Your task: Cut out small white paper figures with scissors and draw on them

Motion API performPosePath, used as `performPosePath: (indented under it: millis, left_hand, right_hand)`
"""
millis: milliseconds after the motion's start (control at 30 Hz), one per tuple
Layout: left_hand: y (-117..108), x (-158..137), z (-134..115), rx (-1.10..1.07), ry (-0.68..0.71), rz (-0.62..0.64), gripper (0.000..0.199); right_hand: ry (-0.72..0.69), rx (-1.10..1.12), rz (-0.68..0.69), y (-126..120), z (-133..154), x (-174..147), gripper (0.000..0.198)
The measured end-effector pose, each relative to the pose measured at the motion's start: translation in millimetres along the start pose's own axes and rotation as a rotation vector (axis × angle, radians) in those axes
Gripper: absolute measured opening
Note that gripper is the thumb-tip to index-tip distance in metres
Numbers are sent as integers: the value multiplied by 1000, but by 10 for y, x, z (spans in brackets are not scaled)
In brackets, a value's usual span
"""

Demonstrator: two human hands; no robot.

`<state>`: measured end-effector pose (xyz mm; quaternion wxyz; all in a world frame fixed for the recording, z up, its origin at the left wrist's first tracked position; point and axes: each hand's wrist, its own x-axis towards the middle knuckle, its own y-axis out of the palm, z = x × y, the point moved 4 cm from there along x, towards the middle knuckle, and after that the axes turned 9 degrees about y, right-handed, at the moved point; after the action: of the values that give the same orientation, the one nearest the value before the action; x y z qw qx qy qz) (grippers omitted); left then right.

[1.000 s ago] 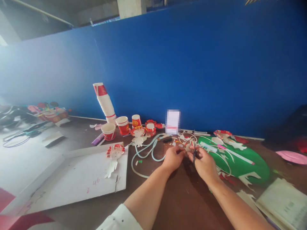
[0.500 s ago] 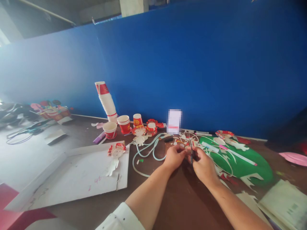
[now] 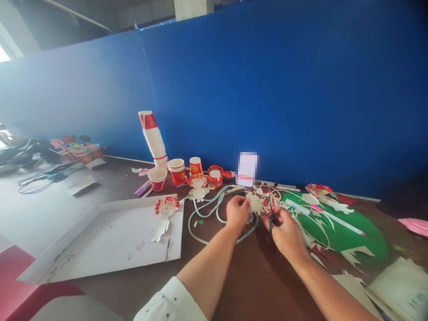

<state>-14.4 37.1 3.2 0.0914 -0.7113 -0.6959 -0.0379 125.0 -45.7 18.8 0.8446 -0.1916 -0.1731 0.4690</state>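
My left hand (image 3: 238,213) is closed, its thumb and fingers pinching a white paper cutout (image 3: 256,203) with a notched edge. In my right hand (image 3: 284,227) is a pair of scissors (image 3: 271,214), blades pointing away from me, close to the right side of the cutout. Fingertips of that hand wrap the dark handles. Behind both hands lie red and white paper scraps. A pale blue cable (image 3: 194,234) loops on the table around and under my left hand. Similar cutouts with red fringed rims lie near, one figure (image 3: 198,189) by the cups.
A leaning stack of paper cups (image 3: 155,142) stands against the blue partition (image 3: 267,89), with red cups (image 3: 176,171) beside it. A white box lid (image 3: 117,240) lies left. On the right are a green sheet (image 3: 361,227), markers (image 3: 344,222) and a packet (image 3: 397,285).
My hands have drawn slightly apart, and the white cutout now shows between them. The whole view has shifted a little, so things on the table appear further right.
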Motion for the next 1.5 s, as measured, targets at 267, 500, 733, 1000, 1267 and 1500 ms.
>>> performPosePath:
  millis: [267, 500, 733, 1000, 1267, 1500]
  left_hand:
    - [-1, 67, 132, -112, -28, -48, 17]
    - [123, 8, 91, -217, -41, 97, 16]
    - [263, -131, -9, -300, -44, 304, 20]
    - [311, -199, 10, -369, -140, 372, 27]
    - [313, -220, -64, -506, -284, 407, 26]
    - [291, -218, -78, -535, -314, 409, 25]
  right_hand:
    - [82, 124, -51, -112, 65, 12, 39]
    - [35, 390, -102, -126, -33, 115, 55]
    - [73, 361, 1, -113, 26, 70, 53]
    - [129, 370, 10, -115, -51, 100, 50]
    - [137, 382, -67, -145, -109, 140, 49]
    - [162, 424, -94, -168, -69, 115, 48]
